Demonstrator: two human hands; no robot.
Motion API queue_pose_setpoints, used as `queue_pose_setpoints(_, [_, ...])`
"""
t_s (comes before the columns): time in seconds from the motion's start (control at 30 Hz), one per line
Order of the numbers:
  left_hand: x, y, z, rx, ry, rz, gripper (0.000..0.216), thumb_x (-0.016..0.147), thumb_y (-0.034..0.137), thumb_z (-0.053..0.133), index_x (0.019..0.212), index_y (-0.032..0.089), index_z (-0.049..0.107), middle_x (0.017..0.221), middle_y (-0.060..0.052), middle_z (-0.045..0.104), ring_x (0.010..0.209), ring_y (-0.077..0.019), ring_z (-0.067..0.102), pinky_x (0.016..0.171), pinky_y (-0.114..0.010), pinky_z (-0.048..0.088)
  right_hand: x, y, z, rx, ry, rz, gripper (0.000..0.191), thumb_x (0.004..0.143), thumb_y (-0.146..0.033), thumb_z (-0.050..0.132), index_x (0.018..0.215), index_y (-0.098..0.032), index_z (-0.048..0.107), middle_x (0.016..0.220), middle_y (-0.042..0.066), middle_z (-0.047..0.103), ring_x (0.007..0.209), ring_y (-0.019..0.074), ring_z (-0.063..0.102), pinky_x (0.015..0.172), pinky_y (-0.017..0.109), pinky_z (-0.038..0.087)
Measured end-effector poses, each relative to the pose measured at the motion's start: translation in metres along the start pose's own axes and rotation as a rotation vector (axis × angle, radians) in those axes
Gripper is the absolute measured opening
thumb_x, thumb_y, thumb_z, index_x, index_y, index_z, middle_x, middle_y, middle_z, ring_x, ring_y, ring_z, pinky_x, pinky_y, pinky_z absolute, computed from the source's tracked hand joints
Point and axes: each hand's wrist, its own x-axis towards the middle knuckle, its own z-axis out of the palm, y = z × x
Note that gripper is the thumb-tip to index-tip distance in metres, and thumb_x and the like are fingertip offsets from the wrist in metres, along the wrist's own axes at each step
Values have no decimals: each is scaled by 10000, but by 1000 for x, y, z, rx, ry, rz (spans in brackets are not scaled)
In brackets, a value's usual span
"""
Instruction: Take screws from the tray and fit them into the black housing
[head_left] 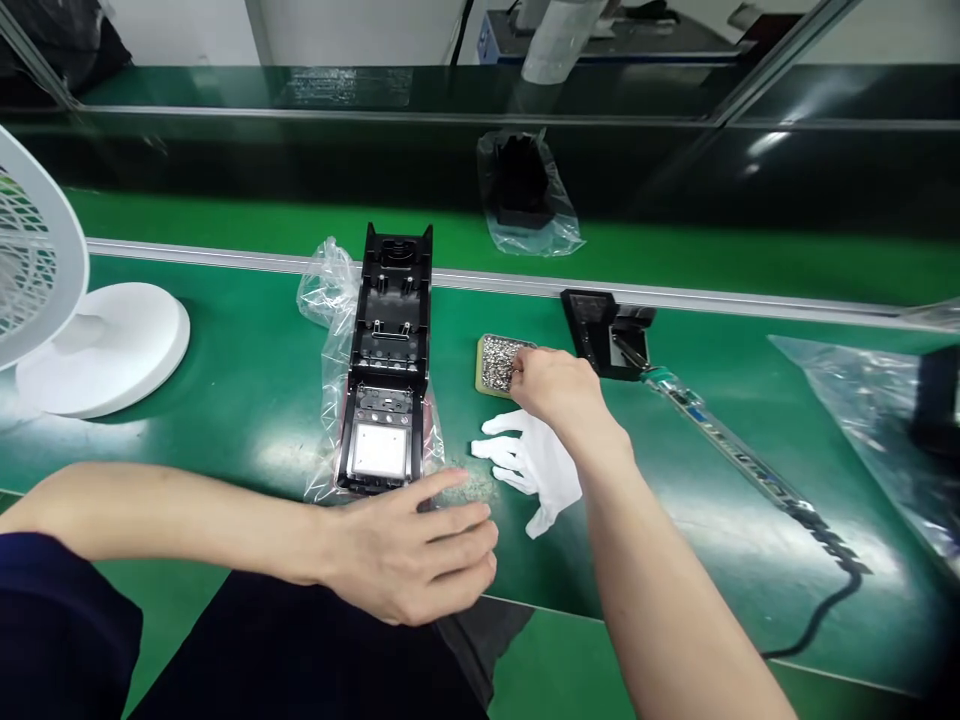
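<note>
- The left hand [409,545] rests loosely open at the near edge of the green surface [247,340], fingertips just beside the black housing [386,365].
- A white glove [532,465] lies flat right of it.
- The right hand [559,385] pinches into the tray of small screws [499,362]; whether it grips one cannot be told.
- A screwdriver [739,460] lies rightward with open room around it.
- A white fan [67,320] stands at the far left.

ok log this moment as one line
right hand: fingers in tray of small metal parts | left hand: resting at near end of black housing | white glove: on green table
</note>
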Motion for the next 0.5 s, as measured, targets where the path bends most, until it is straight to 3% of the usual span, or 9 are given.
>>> queue_pose_setpoints(0.13, [6,-8,-4,-27,-27,-12,237,803,217,549,973,114,678,1070,-105,605,1013,-215,578,983,-402,538,-14,3,-9,30,59,7,225,989,-268,611,960,-47,583,930,76,513,994,181,509,984,361,455])
queue_pose_setpoints(0.3, [26,-61,7,-26,-125,-86,226,850,196,462,940,101,647,1019,-75,622,907,-185,593,828,-319,572,-22,7,-19,165,98,-8,85,990,-112,565,1037,-51,598,1006,69,535,1033,166,529,1007,359,483])
queue_pose_setpoints(0.4, [50,-94,20,36,-239,-137,272,921,198,380,944,170,649,1014,-22,635,882,-152,610,764,-263,551,-36,6,-26,210,128,19,88,1004,-124,555,1033,-56,602,1003,76,544,998,146,549,975,320,516])
queue_pose_setpoints(0.5, [71,-108,31,63,-295,-147,351,939,167,317,890,157,665,897,-19,638,786,-152,629,670,-252,523,-63,0,-33,195,123,57,129,993,-165,609,966,-39,599,906,59,547,903,136,573,887,290,554])
